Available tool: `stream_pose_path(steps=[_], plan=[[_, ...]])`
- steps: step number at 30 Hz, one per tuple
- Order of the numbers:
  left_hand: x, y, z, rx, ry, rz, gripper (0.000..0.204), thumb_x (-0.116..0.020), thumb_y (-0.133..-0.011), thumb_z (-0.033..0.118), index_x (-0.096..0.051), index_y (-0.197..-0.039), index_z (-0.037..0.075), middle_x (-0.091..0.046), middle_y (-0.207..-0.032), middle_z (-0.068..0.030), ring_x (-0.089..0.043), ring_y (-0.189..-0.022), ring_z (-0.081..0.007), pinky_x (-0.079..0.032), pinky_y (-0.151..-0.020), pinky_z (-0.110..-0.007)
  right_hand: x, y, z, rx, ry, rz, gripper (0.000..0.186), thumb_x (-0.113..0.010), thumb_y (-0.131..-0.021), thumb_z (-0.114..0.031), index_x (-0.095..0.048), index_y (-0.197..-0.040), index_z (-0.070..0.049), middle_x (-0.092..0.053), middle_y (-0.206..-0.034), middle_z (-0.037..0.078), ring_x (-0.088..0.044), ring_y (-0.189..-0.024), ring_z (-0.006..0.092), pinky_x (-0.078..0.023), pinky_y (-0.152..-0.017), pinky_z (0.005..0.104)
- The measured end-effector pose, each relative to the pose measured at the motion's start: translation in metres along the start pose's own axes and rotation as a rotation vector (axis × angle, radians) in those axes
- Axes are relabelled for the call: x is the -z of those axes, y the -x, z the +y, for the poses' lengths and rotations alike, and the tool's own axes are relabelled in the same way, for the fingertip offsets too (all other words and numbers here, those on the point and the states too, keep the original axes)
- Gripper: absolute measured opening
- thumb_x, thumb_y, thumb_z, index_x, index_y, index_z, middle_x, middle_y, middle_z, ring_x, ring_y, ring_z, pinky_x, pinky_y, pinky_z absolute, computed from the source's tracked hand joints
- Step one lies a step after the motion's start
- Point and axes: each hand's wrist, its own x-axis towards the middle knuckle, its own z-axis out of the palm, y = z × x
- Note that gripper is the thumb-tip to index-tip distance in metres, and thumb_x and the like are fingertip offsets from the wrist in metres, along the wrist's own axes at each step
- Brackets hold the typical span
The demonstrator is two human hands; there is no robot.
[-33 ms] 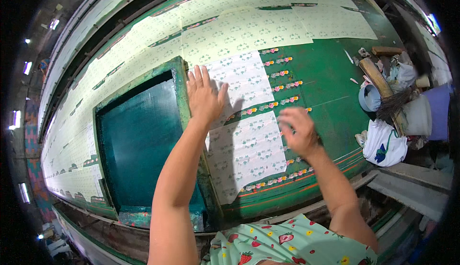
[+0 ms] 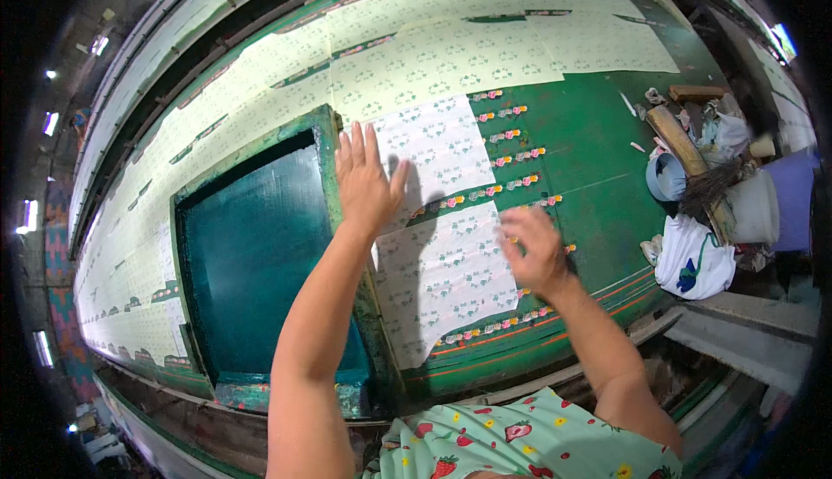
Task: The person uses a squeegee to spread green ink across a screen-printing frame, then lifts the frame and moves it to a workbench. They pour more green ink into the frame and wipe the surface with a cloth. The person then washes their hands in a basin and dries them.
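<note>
My left hand (image 2: 366, 182) lies flat with spread fingers on a white printed cloth piece (image 2: 446, 136), right beside the rim of a screen-printing frame (image 2: 326, 154). Dark teal ink covers the mesh (image 2: 260, 245) inside that frame. Over the right edge of a second, nearer cloth piece (image 2: 451, 271) hovers my right hand (image 2: 535, 252), its fingers loosely bent and apart, with nothing visible in them. Whether its fingertips touch the cloth cannot be made out. Both pieces carry small green motifs and lie on the green table (image 2: 598, 158).
Rows of small colourful motifs (image 2: 520, 154) mark the table beyond the cloth. Pale printed cloth sheets (image 2: 433, 50) cover its far and left parts. At the right sit a blue ring-shaped item (image 2: 666, 177), a brush (image 2: 712, 186), a white bucket (image 2: 752, 208) and a white rag (image 2: 693, 258).
My right hand has shifted slightly left and down, closer to the near cloth piece's edge. The left hand stays almost in place, and the cloth and frame have not visibly moved.
</note>
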Motion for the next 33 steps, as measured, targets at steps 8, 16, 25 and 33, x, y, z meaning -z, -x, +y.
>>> stream_pose_path(steps=[8,16,25,33], plan=[[0.14,0.125,-0.127,-0.094,-0.091,0.251,0.065,-0.078,-0.097,0.021,-0.059,-0.155,0.0,-0.055,-0.165,-0.0229,-0.042,-0.158,-0.0451,-0.026,-0.132,-0.057,-0.03,0.071,-0.115,-0.041,-0.155,0.004,0.027,-0.084,-0.088,-0.009,-0.076,-0.114,-0.007,-0.072,-0.124,0.015,-0.068,-0.119,0.0377,-0.054,-0.104,0.0496],[0.24,0.288,-0.383,0.551,-0.024,0.383,0.033,-0.067,-0.109,0.025,-0.078,-0.109,-0.006,-0.078,-0.109,-0.0248,-0.073,-0.104,-0.0443,-0.055,-0.094,-0.05,-0.067,0.093,-0.206,-0.116,-0.199,0.037,0.023,-0.082,-0.092,-0.01,-0.076,-0.114,-0.005,-0.073,-0.121,0.015,-0.068,-0.117,0.0377,-0.055,-0.102,0.0477],[0.245,0.424,-0.549,0.865,0.003,0.203,0.053,-0.067,-0.107,0.032,-0.066,-0.143,-0.007,-0.068,-0.142,-0.0323,-0.065,-0.131,-0.049,-0.049,-0.114,-0.052,-0.143,0.147,-0.264,-0.35,-0.133,0.152,0.028,-0.079,-0.097,-0.01,-0.075,-0.124,-0.004,-0.074,-0.121,0.014,-0.073,-0.113,0.0289,-0.06,-0.095,0.0383],[0.258,0.444,-0.55,0.751,0.13,0.133,0.047,-0.058,-0.111,0.034,-0.076,-0.122,-0.008,-0.077,-0.12,-0.0317,-0.072,-0.113,-0.051,-0.056,-0.099,-0.052,-0.18,0.159,-0.268,-0.593,-0.468,0.203,0.031,-0.074,-0.099,-0.002,-0.074,-0.13,-0.001,-0.073,-0.122,0.007,-0.072,-0.109,0.0158,-0.06,-0.095,0.0313]])
